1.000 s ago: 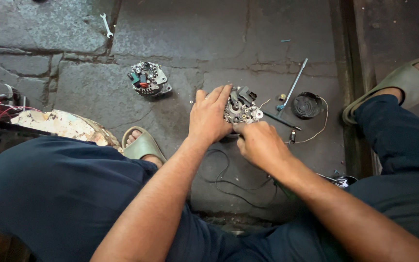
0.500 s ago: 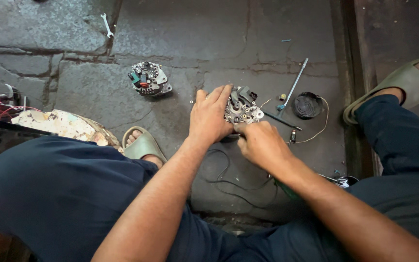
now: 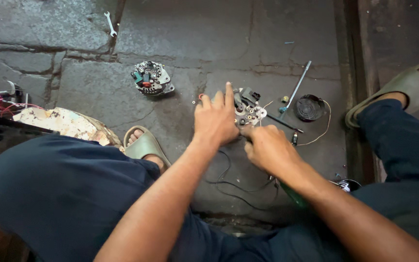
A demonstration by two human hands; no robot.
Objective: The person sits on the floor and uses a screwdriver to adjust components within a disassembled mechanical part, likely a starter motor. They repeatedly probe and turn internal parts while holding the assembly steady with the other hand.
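Note:
A small metal assembly (image 3: 249,108) with round holes and dark parts lies on the stone floor in the middle of the view. My left hand (image 3: 215,120) rests on its left side, fingers spread and index finger pointing away. My right hand (image 3: 266,147) is closed at the assembly's near edge, gripping a tool with a green handle (image 3: 293,196) that sticks out under my wrist; the tool's tip is hidden by my fingers. Thin black wires (image 3: 231,187) trail across the floor below both hands.
A second metal assembly with red and teal parts (image 3: 150,79) lies up left. A black round part (image 3: 309,107) with a pale wire, a thin rod (image 3: 297,89) and a wrench (image 3: 110,23) lie around. My sandalled feet (image 3: 142,144) (image 3: 397,91) flank the work.
My hands and the assembly stay in the same place. My left index finger now points straighter over the part.

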